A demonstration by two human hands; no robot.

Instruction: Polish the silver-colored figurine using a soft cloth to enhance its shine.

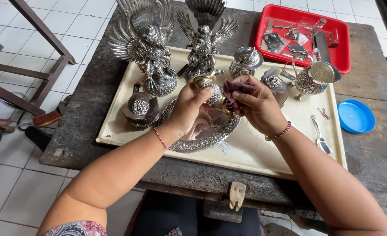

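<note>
Fingers [201, 97] clasp silver pot [211, 89] — right pinches cloth [235, 89].

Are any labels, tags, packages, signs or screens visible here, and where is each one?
Small white paper tag: rectangular, on the cream tray, at the near rim of the ornate silver plate.
Clear plastic packets: small, crumpled, inside the red plastic tray, top right.
No signs or screens are visible.
</note>
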